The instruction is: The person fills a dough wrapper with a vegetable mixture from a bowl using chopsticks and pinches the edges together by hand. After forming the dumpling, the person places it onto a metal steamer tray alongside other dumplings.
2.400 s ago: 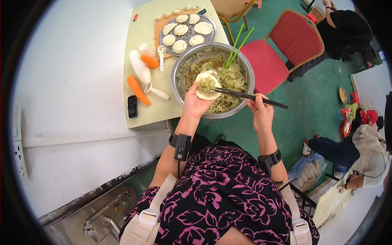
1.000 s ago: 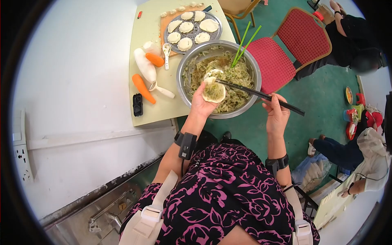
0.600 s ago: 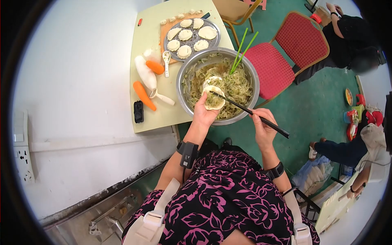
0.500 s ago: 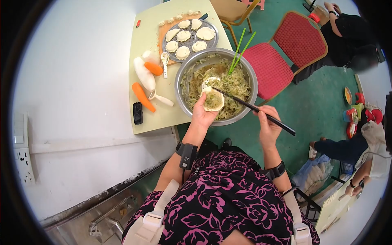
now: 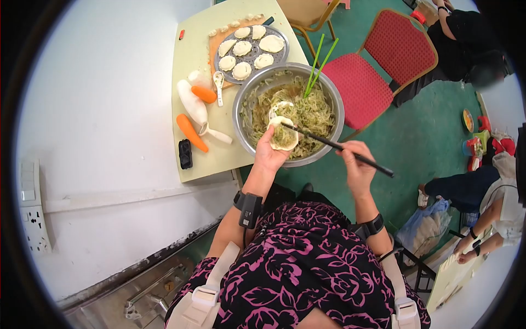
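My left hand (image 5: pixel 270 154) holds a round dumpling wrapper (image 5: pixel 283 143) with shredded green filling on it, over the near rim of a large metal bowl (image 5: pixel 239 127). In my right hand (image 5: pixel 356 164) is a pair of black chopsticks (image 5: pixel 334 145), closed around it, their tips touching the filling on the wrapper. Shredded vegetable filling (image 5: pixel 320 112) lies in the bowl. A white spoon (image 5: pixel 281 107) rests in it behind the wrapper, partly covered. Two green chopsticks (image 5: pixel 322 66) stand in the filling at the bowl's far right.
Beyond the bowl, a perforated metal tray (image 5: pixel 255 57) bears several filled dumplings (image 5: pixel 242 48). Left on the table (image 5: pixel 219 164) lie a white radish (image 5: pixel 192 102), carrots (image 5: pixel 190 131), a peeler (image 5: pixel 218 133) and a patterned spoon (image 5: pixel 219 86). A red chair (image 5: pixel 350 88) stands right; other people sit or work farther right.
The chopstick tips have shifted slightly over the filling on the wrapper. The view has moved a little. At the lower right, another person's hands have moved over a board.
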A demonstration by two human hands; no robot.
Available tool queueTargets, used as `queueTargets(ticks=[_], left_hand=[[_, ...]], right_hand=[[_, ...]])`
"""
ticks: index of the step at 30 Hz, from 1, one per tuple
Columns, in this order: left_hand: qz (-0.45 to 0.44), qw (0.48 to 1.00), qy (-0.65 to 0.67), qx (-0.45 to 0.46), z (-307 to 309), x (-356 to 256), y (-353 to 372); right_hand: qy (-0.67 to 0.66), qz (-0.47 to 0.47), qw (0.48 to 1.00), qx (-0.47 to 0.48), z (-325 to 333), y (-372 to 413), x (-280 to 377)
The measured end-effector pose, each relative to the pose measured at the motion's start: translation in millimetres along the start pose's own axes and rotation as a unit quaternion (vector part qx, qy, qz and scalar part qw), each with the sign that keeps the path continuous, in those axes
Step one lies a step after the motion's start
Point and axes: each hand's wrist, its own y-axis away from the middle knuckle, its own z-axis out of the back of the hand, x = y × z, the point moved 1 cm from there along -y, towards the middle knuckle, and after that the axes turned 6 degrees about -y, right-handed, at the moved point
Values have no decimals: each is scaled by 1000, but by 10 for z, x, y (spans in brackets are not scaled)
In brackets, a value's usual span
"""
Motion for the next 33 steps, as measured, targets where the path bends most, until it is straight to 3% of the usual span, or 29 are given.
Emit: queueTargets(ticks=[3,5,12,19,24,27,31,33], left_hand=[[20,1000,12,-8,50,-14,23],[37,999,2,8,43,-44,42],[114,989,-56,74,-129,-72,199],[104,991,-73,30,-124,-85,209],[66,996,-44,39,-107,-101,142],[63,996,-57,17,-98,-96,96],[73,994,-85,-14,-104,-51,82],[78,991,-94,-48,-140,-3,103]], right_hand=[[-58,-58,985,-150,91,-56,16],[-40,-96,976,-192,158,-95,-32],[-126,-216,948,-196,184,17,-198],[-217,-191,928,-237,231,30,-126],[-156,-169,962,-145,176,119,25],[-7,4,1000,9,223,79,204],[199,145,945,215,79,-79,613],[230,170,918,274,18,-128,657]])
